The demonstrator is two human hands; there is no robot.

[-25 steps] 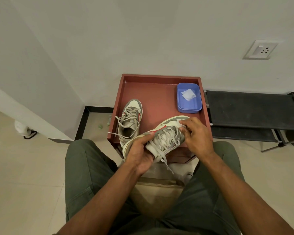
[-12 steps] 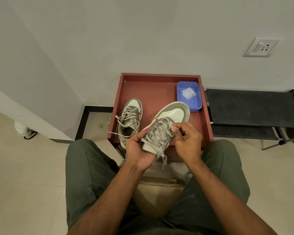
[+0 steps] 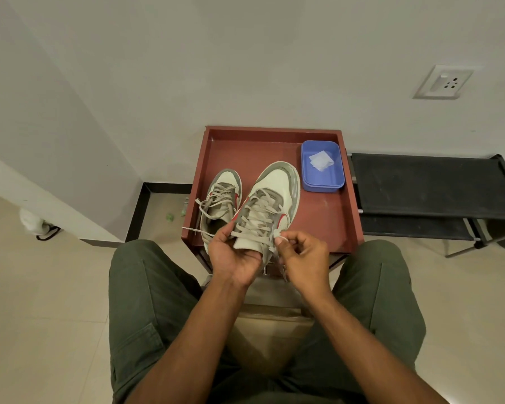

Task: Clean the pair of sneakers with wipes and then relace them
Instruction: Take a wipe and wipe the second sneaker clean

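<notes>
Grey-and-cream leather sneaker with red side mark [image 3: 270, 205] held at near edge of red-brown tabletop [image 3: 327, 217], heel toward body, toe pointing away toward wall; long axis near-to-far, tilted slightly right. Left hand [image 3: 232, 255] cupped under heel end, thumb up against beige flat lace [image 3: 255, 223] rows. Right hand [image 3: 302, 259] just right of heel, grip pinching lace end at top eyelet, pull likely outward and rightward, across shoe axis. Second matching sneaker [image 3: 220, 202] just left, resting flat, laces loose. Farther right: blue plastic tray [image 3: 322, 183] holding white wipes [image 3: 321, 160], well apart from both hands.
</notes>
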